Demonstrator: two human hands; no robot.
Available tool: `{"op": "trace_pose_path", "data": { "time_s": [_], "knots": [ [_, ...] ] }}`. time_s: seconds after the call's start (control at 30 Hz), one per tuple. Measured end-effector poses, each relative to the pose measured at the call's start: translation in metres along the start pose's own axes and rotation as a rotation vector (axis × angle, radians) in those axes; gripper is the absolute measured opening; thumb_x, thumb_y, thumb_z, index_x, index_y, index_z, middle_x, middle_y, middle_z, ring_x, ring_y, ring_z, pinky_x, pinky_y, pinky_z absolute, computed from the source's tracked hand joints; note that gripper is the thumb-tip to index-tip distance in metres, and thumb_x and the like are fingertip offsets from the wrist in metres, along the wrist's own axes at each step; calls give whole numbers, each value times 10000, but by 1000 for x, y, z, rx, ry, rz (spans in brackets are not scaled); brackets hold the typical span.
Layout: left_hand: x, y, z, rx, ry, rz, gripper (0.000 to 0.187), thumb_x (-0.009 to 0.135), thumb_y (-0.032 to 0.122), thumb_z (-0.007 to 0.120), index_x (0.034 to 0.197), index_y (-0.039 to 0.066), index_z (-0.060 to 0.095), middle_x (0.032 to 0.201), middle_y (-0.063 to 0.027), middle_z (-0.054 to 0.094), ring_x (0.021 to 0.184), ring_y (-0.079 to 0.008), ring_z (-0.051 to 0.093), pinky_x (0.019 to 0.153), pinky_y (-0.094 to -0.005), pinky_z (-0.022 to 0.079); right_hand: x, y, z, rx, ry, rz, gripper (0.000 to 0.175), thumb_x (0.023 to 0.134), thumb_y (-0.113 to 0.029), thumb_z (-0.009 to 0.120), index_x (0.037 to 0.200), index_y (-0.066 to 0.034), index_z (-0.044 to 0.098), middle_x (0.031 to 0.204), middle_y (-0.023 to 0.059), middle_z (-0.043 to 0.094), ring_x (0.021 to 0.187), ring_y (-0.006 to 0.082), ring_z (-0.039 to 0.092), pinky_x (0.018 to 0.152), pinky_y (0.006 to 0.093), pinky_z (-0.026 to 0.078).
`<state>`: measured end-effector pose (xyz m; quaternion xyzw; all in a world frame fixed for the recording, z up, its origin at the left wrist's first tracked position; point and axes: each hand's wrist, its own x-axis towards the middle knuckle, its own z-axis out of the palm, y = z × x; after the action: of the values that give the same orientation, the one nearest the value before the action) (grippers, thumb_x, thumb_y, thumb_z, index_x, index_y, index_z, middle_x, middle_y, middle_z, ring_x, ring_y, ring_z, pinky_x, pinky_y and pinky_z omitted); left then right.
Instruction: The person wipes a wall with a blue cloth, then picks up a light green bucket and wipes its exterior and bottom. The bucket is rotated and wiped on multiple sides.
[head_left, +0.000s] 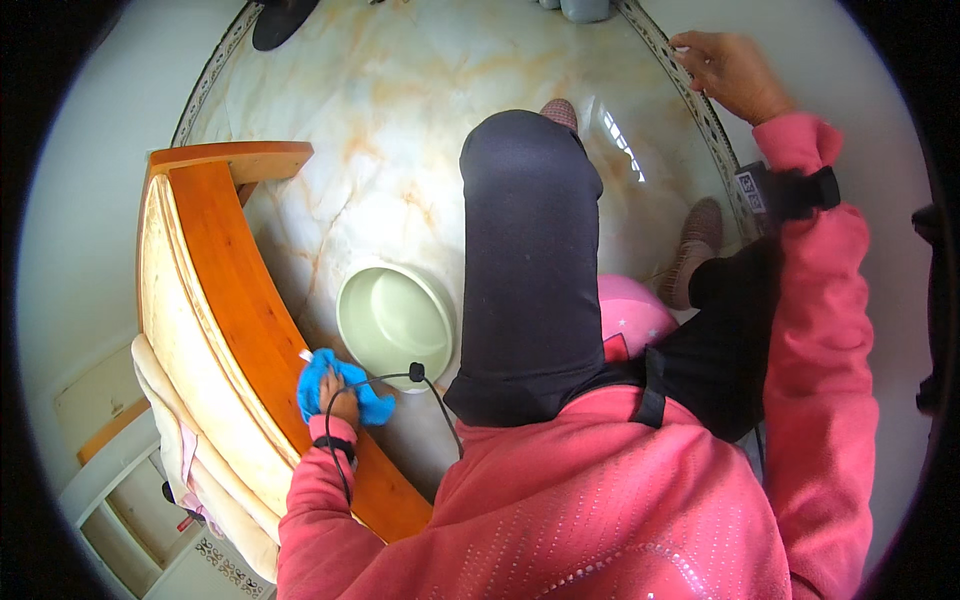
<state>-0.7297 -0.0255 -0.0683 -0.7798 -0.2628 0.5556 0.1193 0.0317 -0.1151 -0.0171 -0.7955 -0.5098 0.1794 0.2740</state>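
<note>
My left hand (342, 401) presses a bright blue cloth (379, 405) against the orange-brown wooden side rail (255, 292) of a bed. The cloth bunches around the fingers and partly hides them, and one corner hangs off the rail's inner side towards the floor. Close beside it, a pale green plastic basin (396, 322) stands on the floor; no water can be made out for certain. Up at the right, my right hand (731, 75) is raised near the white wall, its fingers loosely bent and apart, with nothing seen in them.
A cream mattress (202, 345) lies within the bed frame, with a folded blanket (225, 480) on it. A pink round object with stars (634, 315) sits between my legs. A black cable (382, 377) loops by my left arm. Marble-patterned tiles (390, 180) cover the floor.
</note>
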Motion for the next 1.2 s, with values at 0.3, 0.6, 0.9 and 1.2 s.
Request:
{"op": "trace_pose_path", "data": {
  "time_s": [0.3,0.6,0.9,1.2],
  "knots": [
    [85,47,35,-709,-394,308,310,811,255,569,904,-28,654,915,-276,639,839,-380,652,716,-445,505,-17,-26,-14,-16,122,-76,239,924,-141,573,1089,23,626,756,143,654,584,170,638,587,296,501],
    [190,116,-5,-1321,-1,-484,345,870,318,538,899,-9,643,902,-244,643,826,-393,622,716,-476,477,-15,-38,-17,-45,169,-150,200,896,-79,589,1061,24,637,727,180,646,593,172,658,570,297,500],
    [232,165,-62,-1181,-10,-457,420,924,377,425,1060,43,639,1089,-217,619,1019,-377,588,846,-471,468,-20,-47,-24,-85,190,-144,187,863,-70,615,1028,12,647,802,204,654,656,300,651,625,339,507],
    [195,127,-192,-1447,492,-544,359,754,245,616,697,-107,571,705,-321,588,632,-406,624,610,-498,453,-25,-68,-21,-61,255,-185,180,831,-57,627,1000,-2,657,787,211,632,654,350,619,609,375,491]
  ]
}}
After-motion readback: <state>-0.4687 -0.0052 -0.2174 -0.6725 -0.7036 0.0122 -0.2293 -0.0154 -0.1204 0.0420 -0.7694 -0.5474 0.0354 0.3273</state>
